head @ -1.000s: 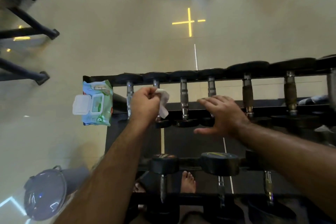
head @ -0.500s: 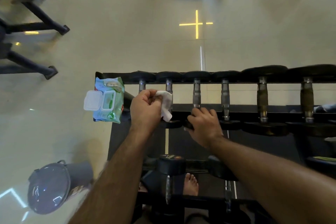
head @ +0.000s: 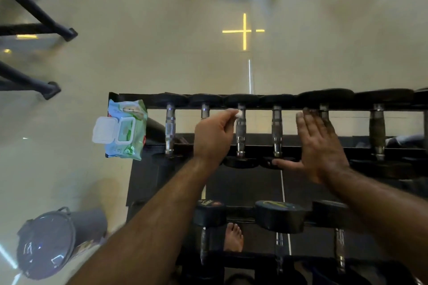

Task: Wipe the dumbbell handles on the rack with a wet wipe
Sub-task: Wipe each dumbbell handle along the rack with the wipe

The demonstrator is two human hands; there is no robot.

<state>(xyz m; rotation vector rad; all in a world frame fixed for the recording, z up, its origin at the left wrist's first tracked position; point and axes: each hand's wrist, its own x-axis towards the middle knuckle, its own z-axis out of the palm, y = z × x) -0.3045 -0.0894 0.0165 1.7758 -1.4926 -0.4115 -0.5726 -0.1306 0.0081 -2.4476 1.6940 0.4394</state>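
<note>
A black rack holds a top row of several dumbbells with chrome handles. My left hand grips a white wet wipe, of which only a small bunched bit shows past the fingers. It lies against the far end of the third dumbbell handle from the left. My right hand hovers flat with straight fingers over the rack, between the fourth handle and the fifth handle, and holds nothing.
A green wet wipe pack with its white lid open lies on the rack's left end. Lower tier dumbbells sit below. A grey lidded bin stands at lower left. Black equipment legs cross the floor at upper left. My bare foot shows under the rack.
My left hand has moved with the wipe from the second handle to the far end of the third. My right hand has let go of the third dumbbell, opened flat and shifted right.
</note>
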